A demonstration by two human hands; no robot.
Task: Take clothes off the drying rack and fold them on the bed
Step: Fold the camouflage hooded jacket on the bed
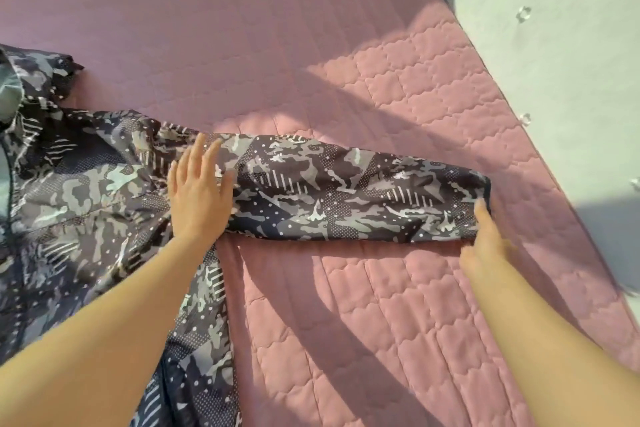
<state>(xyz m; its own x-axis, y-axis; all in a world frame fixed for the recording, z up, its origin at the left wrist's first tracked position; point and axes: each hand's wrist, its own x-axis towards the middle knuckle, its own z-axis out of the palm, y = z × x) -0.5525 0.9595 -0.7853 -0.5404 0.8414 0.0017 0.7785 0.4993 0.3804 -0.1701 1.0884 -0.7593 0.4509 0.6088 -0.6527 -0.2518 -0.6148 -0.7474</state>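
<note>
One camouflage jacket point(86, 184) is lying spread flat on one pink quilted bed cover point(381, 322), and every place here is taken from that jacket. Its single visible sleeve point(346, 191) is stretching straight out from the body towards the pale wall point(571, 62), while its hood point(31, 80) is lying at the far end of the body. Two bare hands are working on it. The left hand point(199, 194) is pressing down where the sleeve is joining the jacket's body, palm flat, fingers straight and slightly spread, forearm reaching in over the jacket's lower part. The right hand point(485, 246) is touching the near corner of the sleeve's cuff point(481, 191), one finger lying on the fabric; it is blurred, so whether it is pinching the cuff or only pressing it cannot be told. Beyond the cuff, three small clear fittings are showing on the wall.
</note>
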